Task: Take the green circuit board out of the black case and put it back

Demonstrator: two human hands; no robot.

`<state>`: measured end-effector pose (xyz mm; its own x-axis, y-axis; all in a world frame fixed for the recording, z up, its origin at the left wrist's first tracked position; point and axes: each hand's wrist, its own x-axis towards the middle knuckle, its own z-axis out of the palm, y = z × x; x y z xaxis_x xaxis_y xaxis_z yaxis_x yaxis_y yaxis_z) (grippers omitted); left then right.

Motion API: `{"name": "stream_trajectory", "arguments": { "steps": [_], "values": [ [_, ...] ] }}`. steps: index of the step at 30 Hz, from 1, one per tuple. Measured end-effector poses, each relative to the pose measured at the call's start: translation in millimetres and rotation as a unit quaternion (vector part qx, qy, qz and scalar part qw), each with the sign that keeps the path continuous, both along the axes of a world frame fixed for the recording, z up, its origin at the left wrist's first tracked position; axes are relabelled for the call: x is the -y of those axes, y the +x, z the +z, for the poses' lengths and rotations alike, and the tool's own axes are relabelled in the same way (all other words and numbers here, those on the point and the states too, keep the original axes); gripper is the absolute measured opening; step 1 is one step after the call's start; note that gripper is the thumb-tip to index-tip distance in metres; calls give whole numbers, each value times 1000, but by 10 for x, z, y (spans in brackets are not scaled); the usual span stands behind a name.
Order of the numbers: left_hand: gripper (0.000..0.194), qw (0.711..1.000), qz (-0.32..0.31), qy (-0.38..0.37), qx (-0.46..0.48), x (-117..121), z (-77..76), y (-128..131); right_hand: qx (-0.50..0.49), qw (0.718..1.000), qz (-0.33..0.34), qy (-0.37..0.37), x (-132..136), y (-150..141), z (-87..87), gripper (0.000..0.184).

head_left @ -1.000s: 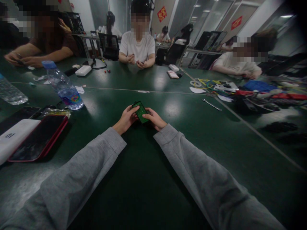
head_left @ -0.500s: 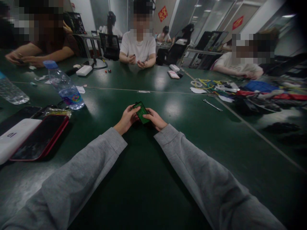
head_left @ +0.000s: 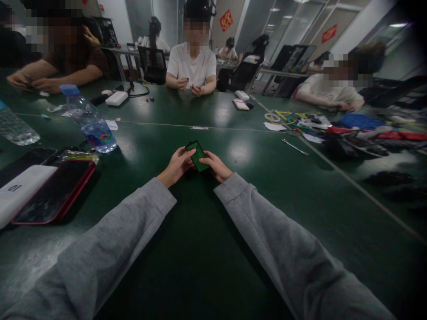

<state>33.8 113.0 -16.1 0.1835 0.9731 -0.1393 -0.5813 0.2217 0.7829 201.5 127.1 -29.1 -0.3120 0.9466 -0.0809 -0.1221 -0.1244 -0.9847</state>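
Note:
Between my two hands, a small green circuit board point(head_left: 199, 158) with a dark edge is held tilted above the table. My left hand point(head_left: 177, 164) is closed on its left side, the thumb lying over the board's face. From the right, my right hand point(head_left: 217, 166) grips the lower right part, its thumb tip also on the face. The other fingers are mostly hidden beneath the board. Fine marks on its face are too small to read.
On the green table point(head_left: 200, 249), a water bottle point(head_left: 90, 120), a red-cased phone point(head_left: 56, 191) and a white power bank point(head_left: 25, 189) are at left. Right are a wrench point(head_left: 294, 147) and a heap of cables point(head_left: 363, 124). Several people sit around the table.
Both hands keep their hold on the circuit board, almost unmoved. The whole view has shifted very slightly.

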Motion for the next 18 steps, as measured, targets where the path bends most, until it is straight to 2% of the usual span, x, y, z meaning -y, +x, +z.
{"name": "stream_trajectory", "arguments": {
  "steps": [7, 18],
  "values": [
    [59, 999, -37, 27, 14, -46, -64, -21, -47, 998, 23, -25, -32, 37, -31, 41],
    [53, 999, -41, 23, 5, -29, -27, -17, -53, 998, 18, -28, -18, 35, -19, 43]
  ]
}}
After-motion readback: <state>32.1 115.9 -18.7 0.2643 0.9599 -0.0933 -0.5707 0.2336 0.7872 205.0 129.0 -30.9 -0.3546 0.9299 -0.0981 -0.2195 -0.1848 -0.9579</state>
